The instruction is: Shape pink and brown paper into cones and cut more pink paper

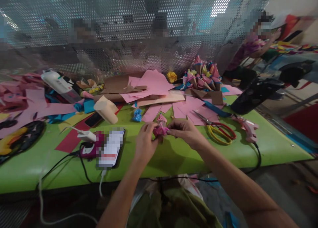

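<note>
Both my hands meet over the green table (174,155), pinching a small crumpled pink paper piece (160,130). My left hand (145,140) closes its fingers on the piece's left side. On its right side my right hand (185,132) grips it with curled fingers. Loose pink paper sheets (188,109) lie just beyond my hands. Scissors with red and yellow handles (218,130) rest right of my right hand.
A phone (111,148) with cables lies left of my hands. A pink glue gun (247,125) sits near the right edge, a white one (59,84) at the back left. Finished paper cones (203,75) are piled at the back. People sit behind a perforated screen (124,29).
</note>
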Demonstrator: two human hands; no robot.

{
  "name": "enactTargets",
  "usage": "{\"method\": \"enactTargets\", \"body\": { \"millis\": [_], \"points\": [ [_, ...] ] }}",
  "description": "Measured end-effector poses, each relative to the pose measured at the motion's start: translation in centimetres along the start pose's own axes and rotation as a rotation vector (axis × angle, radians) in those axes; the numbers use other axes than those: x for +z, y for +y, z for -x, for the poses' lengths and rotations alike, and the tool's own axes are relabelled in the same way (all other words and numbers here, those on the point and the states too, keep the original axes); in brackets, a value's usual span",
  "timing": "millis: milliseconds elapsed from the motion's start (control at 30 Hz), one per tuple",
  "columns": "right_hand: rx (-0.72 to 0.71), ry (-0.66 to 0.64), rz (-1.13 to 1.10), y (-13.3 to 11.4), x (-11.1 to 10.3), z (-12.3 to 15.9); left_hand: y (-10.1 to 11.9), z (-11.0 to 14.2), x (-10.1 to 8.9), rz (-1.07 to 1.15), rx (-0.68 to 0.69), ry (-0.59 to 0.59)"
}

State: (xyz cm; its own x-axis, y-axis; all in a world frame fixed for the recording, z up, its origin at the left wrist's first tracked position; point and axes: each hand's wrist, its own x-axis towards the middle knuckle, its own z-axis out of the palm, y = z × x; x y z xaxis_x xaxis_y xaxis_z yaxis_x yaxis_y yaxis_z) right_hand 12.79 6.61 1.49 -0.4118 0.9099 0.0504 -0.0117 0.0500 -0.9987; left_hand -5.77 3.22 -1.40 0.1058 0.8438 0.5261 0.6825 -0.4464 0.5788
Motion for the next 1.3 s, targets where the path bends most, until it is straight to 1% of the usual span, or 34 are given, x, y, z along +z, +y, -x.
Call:
{"method": "enactTargets", "body": {
  "millis": [167,267,367,400,500,567,700,833,1033,1167,1300],
  "points": [
    [-0.018,0.004,0.030,0.5,0.1,0.0,-0.2,0.1,0.3,-0.005,0.043,0.017],
    [-0.027,0.025,-0.012,0.8,0.2,-0.1,0.4,0.3,-0.1,-0.018,0.041,0.043],
    [-0.037,0.085,-0.039,1.0,0.4,-0.1,1.5,0.6,-0.8,0.019,-0.079,0.104],
    [-0.041,0.094,-0.041,1.1,0.5,-0.1,1.9,0.7,-1.1,0.065,-0.131,0.093],
    [-0.041,0.069,-0.052,1.1,0.9,-0.1,2.8,0.8,-1.5,0.215,-0.262,-0.035],
    [-0.032,0.046,-0.062,1.1,1.2,-0.1,3.2,0.7,-1.5,0.255,-0.328,-0.105],
    [-0.016,0.029,-0.080,1.1,1.6,0.0,3.2,0.5,-1.1,0.258,-0.424,-0.128],
    [0.001,0.034,-0.105,1.1,1.6,0.0,3.1,0.7,-0.9,0.305,-0.465,-0.114],
    [0.025,0.039,-0.101,0.6,1.7,0.1,2.8,0.7,-0.6,0.445,-0.483,-0.095],
    [0.014,0.037,-0.107,0.5,1.8,0.2,2.8,0.6,-0.6,0.525,-0.505,-0.089],
    [-0.009,0.059,-0.095,0.7,1.8,0.2,2.9,0.6,-0.7,0.555,-0.529,-0.088]
  ]
}}
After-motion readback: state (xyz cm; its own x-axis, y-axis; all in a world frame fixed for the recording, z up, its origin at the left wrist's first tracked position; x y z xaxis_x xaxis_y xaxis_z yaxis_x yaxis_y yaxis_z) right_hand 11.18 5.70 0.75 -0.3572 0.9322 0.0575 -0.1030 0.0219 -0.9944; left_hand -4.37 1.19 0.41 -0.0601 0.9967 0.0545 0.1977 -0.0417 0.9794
